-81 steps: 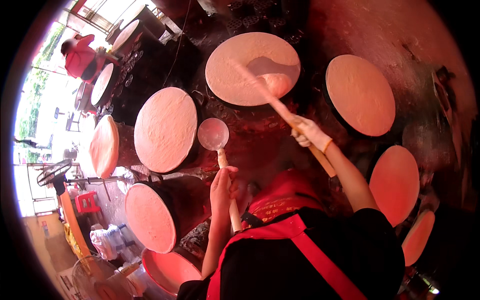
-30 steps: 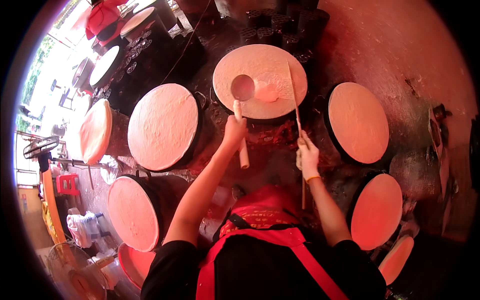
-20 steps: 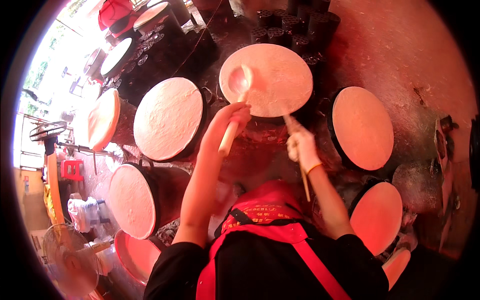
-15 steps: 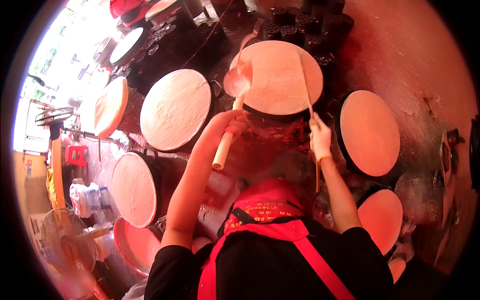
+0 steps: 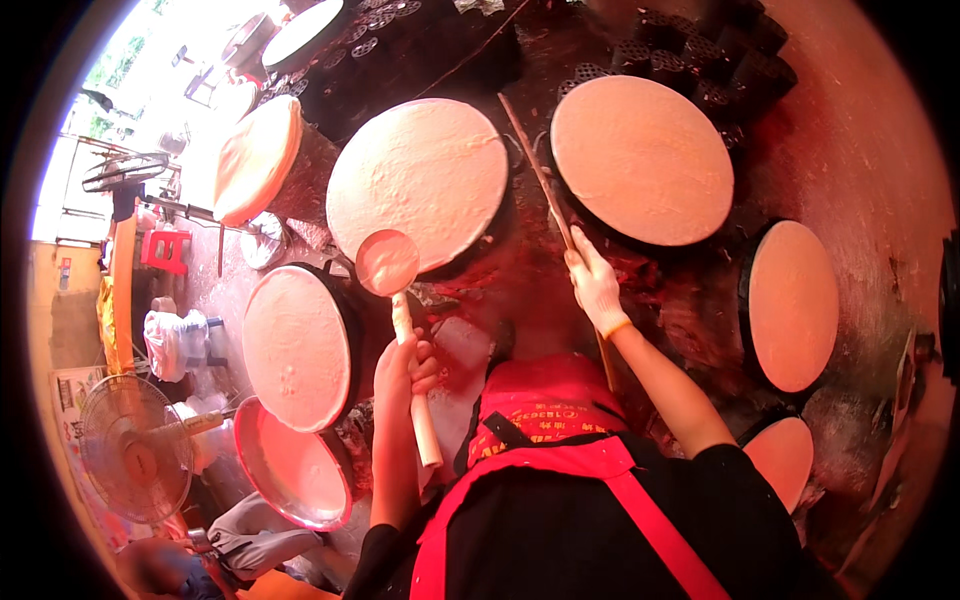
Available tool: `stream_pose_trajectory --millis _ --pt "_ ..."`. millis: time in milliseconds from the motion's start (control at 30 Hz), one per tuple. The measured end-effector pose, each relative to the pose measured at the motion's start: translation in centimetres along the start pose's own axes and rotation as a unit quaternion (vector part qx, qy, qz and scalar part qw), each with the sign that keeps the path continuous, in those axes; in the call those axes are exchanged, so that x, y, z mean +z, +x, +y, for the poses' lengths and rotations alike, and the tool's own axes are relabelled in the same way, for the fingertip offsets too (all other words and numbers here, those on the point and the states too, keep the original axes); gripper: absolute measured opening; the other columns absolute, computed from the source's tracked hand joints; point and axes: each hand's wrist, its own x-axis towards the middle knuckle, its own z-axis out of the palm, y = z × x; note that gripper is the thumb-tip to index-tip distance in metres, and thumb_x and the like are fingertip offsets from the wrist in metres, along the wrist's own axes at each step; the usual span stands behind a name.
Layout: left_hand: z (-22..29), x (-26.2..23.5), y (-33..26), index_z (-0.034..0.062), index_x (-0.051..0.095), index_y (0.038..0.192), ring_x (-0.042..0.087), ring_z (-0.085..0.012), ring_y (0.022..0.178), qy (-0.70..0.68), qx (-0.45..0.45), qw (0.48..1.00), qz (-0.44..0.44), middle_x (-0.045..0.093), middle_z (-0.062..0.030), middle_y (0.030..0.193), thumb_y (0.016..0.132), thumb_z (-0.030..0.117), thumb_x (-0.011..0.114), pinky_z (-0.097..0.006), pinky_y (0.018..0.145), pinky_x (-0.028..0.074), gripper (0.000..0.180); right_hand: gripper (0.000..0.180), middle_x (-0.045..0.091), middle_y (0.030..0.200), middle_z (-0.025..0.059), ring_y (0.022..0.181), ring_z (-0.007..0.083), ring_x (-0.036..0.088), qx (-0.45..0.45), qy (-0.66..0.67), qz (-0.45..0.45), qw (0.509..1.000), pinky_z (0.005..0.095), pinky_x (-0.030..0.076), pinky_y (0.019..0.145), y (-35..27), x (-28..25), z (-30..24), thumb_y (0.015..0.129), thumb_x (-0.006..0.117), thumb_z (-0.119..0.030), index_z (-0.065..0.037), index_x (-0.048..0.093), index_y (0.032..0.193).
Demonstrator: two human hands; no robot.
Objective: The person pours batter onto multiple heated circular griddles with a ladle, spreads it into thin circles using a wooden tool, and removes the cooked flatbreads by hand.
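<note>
My left hand [image 5: 403, 370] grips the pale wooden handle of a round ladle [image 5: 387, 262], whose bowl hangs between two round griddles. My right hand [image 5: 596, 285], in a white glove, holds a long thin wooden stick [image 5: 540, 180] that points up between the two far griddles. A pale batter-covered griddle [image 5: 418, 183] lies just beyond the ladle, and another [image 5: 643, 158] sits to its right. A third griddle [image 5: 297, 345] is at my left. I wear a red apron over black sleeves.
More round griddles [image 5: 792, 304] ring me at right, lower right [image 5: 784, 455] and far left [image 5: 256, 158]. A metal basin of batter [image 5: 290, 468] sits at lower left, beside an electric fan [image 5: 137, 448]. Stacked perforated coal bricks [image 5: 720, 50] lie at the back.
My view has swung left. The ladle moved from the far right griddle back toward the left, now off the griddle. My right hand stays on the stick.
</note>
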Motion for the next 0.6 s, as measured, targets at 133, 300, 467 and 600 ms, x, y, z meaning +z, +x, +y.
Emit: stream_pose_trajectory --millis 133,300,467,600 --pt "3.4 -1.0 -0.2 0.0034 0.044 0.118 0.030 -0.0042 0.046 0.020 0.014 1.000 0.004 0.043 -0.0019 0.075 0.095 0.013 0.049 -0.017 0.036 0.023 0.025 0.044 0.067 0.106 0.0134 0.081 0.0271 0.065 -0.152 -0.194 0.218 0.944 0.0360 0.049 0.070 10.4 6.1 2.7 0.094 0.054 -0.030 -0.010 0.050 0.134" --pt "7.2 -2.5 0.2 0.0048 0.043 0.122 0.030 -0.0038 0.045 0.037 -0.007 0.999 0.032 0.043 -0.0021 0.078 0.096 0.014 0.048 -0.016 0.036 0.023 0.027 0.041 0.061 0.096 0.0263 0.088 0.0439 0.060 0.037 -0.271 0.252 0.928 0.0475 0.047 0.074 15.1 8.8 1.0 0.090 0.055 -0.032 -0.028 0.052 0.131" --pt "9.8 -2.2 3.3 0.0052 0.043 0.121 0.030 -0.0037 0.046 0.059 -0.039 0.997 -0.026 0.042 -0.0009 0.075 0.097 0.014 0.046 -0.016 0.036 0.023 0.026 0.046 0.060 0.084 0.0285 0.082 0.0457 0.060 0.069 -0.333 0.204 0.918 0.0504 0.046 0.068 6.1 7.7 4.5 0.092 0.054 -0.037 -0.041 0.041 0.136" --pt "11.1 -0.9 5.7 0.0053 0.045 0.119 0.030 -0.0036 0.046 0.057 -0.073 0.990 -0.107 0.041 -0.0003 0.073 0.098 0.015 0.047 -0.017 0.035 0.022 0.023 0.047 0.063 0.086 0.0218 0.079 0.0417 0.061 0.144 -0.408 0.153 0.888 0.0480 0.047 0.066 -8.9 4.3 6.4 0.092 0.051 -0.041 -0.040 0.040 0.138"
